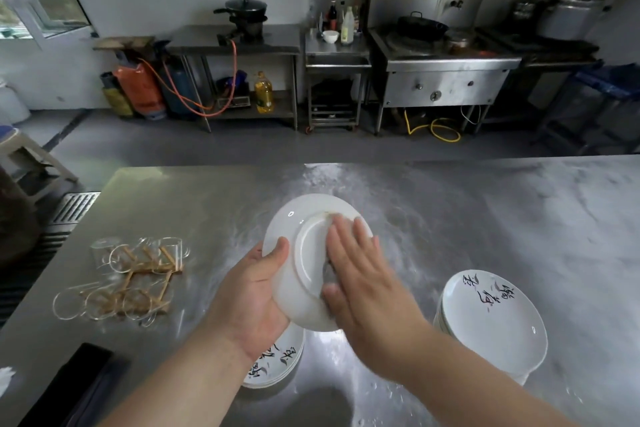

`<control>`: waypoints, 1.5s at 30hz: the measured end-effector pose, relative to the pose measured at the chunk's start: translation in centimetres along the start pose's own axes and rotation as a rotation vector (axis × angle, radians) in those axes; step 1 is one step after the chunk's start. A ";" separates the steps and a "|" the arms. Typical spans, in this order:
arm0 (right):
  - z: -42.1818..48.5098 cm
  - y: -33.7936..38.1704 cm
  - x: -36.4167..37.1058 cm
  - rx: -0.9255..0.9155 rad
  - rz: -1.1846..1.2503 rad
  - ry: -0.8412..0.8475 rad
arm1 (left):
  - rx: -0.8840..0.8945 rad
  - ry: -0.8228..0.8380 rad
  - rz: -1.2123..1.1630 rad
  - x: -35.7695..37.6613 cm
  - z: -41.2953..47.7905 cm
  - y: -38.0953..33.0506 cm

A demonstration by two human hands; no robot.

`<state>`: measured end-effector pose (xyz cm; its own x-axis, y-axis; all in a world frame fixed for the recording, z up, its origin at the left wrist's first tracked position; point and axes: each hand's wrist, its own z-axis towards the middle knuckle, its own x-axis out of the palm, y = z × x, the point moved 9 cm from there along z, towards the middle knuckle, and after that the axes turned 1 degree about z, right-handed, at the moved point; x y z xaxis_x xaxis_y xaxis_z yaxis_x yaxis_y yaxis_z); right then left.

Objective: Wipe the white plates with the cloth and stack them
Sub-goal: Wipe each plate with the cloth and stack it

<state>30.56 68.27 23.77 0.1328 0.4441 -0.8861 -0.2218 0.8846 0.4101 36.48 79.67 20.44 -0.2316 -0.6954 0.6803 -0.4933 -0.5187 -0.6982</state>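
Nearest the camera, on the brushed steel counter [485, 211]: low stack of white round plates [277, 364] with black brush lettering, partly hidden under the left wrist.

Just above it, the left hand [254, 291] grips the left rim of a white round ceramic plate [304, 243], thumb over the edge, fingers out of sight behind. The plate is held off the counter, tilted, underside toward the camera.

The right hand [363, 274] lies flat on that underside, fingers straight, pressing a greyish cloth [328, 270]; only a sliver of it shows beneath the palm.

To the right, well apart: taller stack [491, 319] of the same lettered plates.

Judgement: mid-task. One plate is being wiped on its back and is not yet stacked. Which stack is finished and which is waiting cannot be told.

Farther left: clear glass cups [131, 274] on a wooden rack.
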 end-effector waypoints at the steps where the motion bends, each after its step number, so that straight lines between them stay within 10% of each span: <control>1: -0.5 0.9 0.7 -0.047 -0.017 0.007 | -0.013 0.008 0.000 0.2 0.0 0.7; 12: 2.9 -1.8 -1.2 0.096 0.005 -0.050 | -0.016 0.062 0.003 0.8 0.5 -0.7; 20: 5.3 1.5 -2.4 -0.195 -0.134 0.015 | -0.076 0.071 -0.012 1.3 -0.3 1.9; 27: 7.3 -3.8 -7.1 0.276 0.146 -0.114 | -0.055 0.120 0.140 1.3 -0.3 -2.1; 32: 7.1 1.3 -5.5 -0.061 -0.062 -0.066 | -0.151 0.157 0.310 1.9 -0.9 0.4; 39: 4.5 -7.9 -4.0 0.598 0.432 -0.116 | -0.122 0.065 0.205 0.3 -0.7 -0.7; 45: 7.2 -2.8 -7.5 0.167 0.071 -0.279 | -0.104 0.163 0.190 3.0 -0.5 -0.6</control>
<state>37.15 63.48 30.86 0.3871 0.5067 -0.7703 -0.0816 0.8510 0.5188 35.67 78.15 23.05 -0.4560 -0.6820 0.5718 -0.5095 -0.3267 -0.7960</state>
